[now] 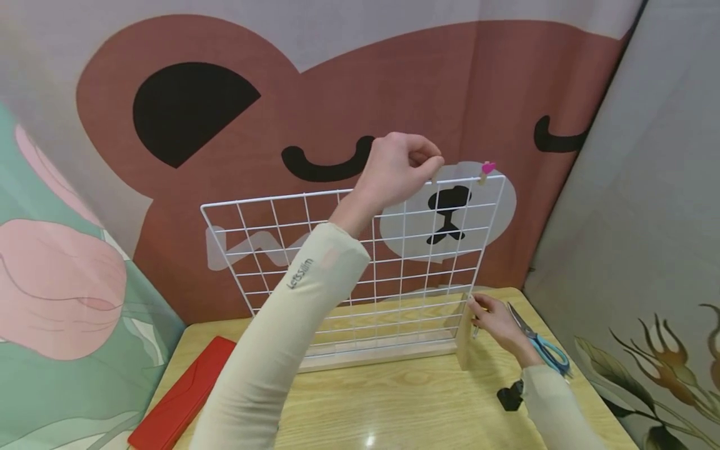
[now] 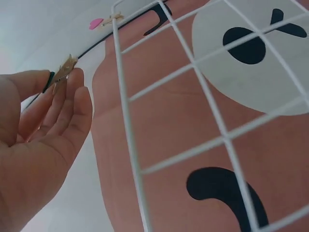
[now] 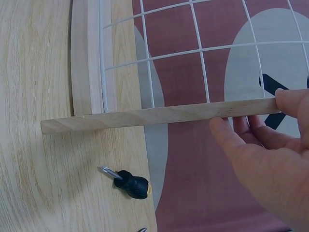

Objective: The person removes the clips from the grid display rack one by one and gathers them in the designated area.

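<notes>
My left hand [image 1: 402,165] is raised over the top edge of a white wire grid [image 1: 401,264]. Between thumb and fingers it pinches a small wooden clothespin [image 2: 63,72] with a dark green piece on it, apart from the wire in the left wrist view. Another clothespin, with a pink heart [image 1: 488,167], is clipped on the grid's top right corner. Low on the right, my right hand [image 1: 500,322] grips the upper end of the wooden side post [image 3: 164,114], thumb on one face and fingers on the other. The grid stands upright in a wooden base [image 1: 382,356].
Blue-handled scissors [image 1: 548,350] lie right of my right hand. A stubby black screwdriver [image 3: 131,185] lies beside the post. A red case [image 1: 185,390] rests on the table's left. Behind the grid hangs a curtain [image 1: 394,87] with a bear print.
</notes>
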A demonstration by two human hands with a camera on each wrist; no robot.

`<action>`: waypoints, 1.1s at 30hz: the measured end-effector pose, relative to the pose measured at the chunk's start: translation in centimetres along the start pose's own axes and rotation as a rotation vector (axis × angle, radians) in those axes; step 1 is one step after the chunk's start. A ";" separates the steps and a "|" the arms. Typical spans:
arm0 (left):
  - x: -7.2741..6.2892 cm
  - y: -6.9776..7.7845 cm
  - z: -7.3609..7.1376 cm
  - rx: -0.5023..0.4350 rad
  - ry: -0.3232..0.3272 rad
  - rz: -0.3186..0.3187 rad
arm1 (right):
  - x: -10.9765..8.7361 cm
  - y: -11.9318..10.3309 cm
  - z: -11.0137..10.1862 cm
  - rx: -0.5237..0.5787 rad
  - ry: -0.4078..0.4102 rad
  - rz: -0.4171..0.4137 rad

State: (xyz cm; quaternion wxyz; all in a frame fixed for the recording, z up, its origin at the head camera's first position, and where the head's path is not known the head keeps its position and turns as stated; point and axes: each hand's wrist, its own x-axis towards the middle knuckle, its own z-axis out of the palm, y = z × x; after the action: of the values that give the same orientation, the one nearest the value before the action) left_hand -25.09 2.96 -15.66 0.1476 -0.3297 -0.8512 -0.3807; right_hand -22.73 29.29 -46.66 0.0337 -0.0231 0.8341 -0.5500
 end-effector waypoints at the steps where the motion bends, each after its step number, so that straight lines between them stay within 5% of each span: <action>1: -0.3 -0.2 -0.1 -0.004 -0.003 0.011 | 0.0 0.0 -0.1 0.001 0.000 0.001; 8: -2.8 -2.3 -0.3 -0.056 -0.034 0.071 | 0.3 0.3 -0.4 0.007 0.000 -0.006; 16: -6.3 -4.5 -0.6 -0.125 -0.077 0.054 | 0.4 0.2 -0.2 0.027 -0.008 -0.003; 33: -12.7 -10.4 1.8 -0.217 -0.146 -0.093 | 0.4 0.3 -0.5 0.039 -0.008 -0.011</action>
State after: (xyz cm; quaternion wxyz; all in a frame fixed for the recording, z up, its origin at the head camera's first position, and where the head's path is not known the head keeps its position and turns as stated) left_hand -22.73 -6.54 -29.02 0.0311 -0.3307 -0.8279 -0.4520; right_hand -23.17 29.79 -46.76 0.0345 -0.0294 0.8229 -0.5664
